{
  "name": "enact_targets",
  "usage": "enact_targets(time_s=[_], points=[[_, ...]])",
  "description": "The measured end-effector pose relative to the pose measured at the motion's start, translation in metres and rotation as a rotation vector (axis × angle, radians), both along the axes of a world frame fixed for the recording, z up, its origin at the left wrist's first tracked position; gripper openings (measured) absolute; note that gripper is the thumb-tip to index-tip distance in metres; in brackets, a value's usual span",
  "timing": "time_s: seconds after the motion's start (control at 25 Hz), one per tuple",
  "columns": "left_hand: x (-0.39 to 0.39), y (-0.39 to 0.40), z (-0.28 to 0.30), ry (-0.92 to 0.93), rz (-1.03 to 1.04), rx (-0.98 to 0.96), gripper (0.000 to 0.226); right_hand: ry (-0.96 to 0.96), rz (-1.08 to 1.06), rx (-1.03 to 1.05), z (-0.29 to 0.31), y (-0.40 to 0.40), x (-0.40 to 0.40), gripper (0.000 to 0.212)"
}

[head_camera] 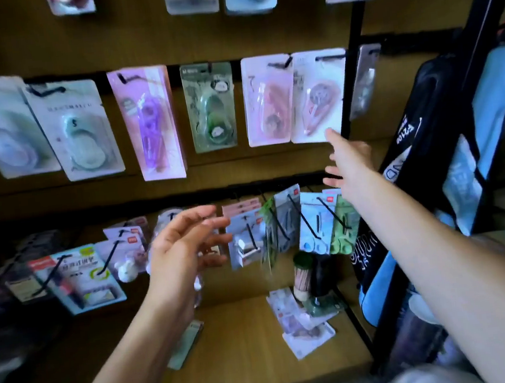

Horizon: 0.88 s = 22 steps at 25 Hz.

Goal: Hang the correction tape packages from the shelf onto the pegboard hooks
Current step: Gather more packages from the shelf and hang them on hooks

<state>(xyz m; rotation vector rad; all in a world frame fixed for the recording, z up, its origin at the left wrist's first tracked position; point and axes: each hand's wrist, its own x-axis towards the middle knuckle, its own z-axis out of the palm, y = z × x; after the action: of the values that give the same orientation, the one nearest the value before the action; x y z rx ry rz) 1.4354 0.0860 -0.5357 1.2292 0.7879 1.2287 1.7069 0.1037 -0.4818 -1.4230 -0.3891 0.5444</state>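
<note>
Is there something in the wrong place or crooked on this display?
Yes. Several packages lie in a loose heap on the shelf rather than on hooks. On the middle row, the purple package hangs tilted.

Brown pegboard wall [259, 34], black upright post [353, 65], dim light.

Packages hang in rows across the pegboard [229, 41], one row above another. In the middle row, two packages [294, 96] hang side by side at the right end, overlapping, and the right hand [348, 162] reaches up just below them. The left hand [182, 248] hovers lower, left of it, in front of the bottom row of hooks [303, 217]. Below that row, on the shelf [244, 332], a small pile of packages [302, 323] lies to the right, and a single package [186, 345] lies further left.
</note>
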Motion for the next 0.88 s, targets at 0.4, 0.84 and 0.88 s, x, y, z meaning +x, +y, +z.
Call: enact_targets(time_s=[0.4,0.84,0.88], points=[[-0.014,-0.015,-0.230,0.299,0.104,-0.679,0.023,0.545,0.187,-0.248,-0.232,-0.056,-0.140,0.026],[-0.086,0.121,-0.374,0.901,0.243,-0.565,0.026,0.212,0.488,-0.858,-0.439,0.010,-0.144,0.017],[-0.086,0.138,-0.387,0.927,0.255,-0.498,0.030,0.237,0.490,-0.864,-0.452,0.013,-0.144,0.019]])
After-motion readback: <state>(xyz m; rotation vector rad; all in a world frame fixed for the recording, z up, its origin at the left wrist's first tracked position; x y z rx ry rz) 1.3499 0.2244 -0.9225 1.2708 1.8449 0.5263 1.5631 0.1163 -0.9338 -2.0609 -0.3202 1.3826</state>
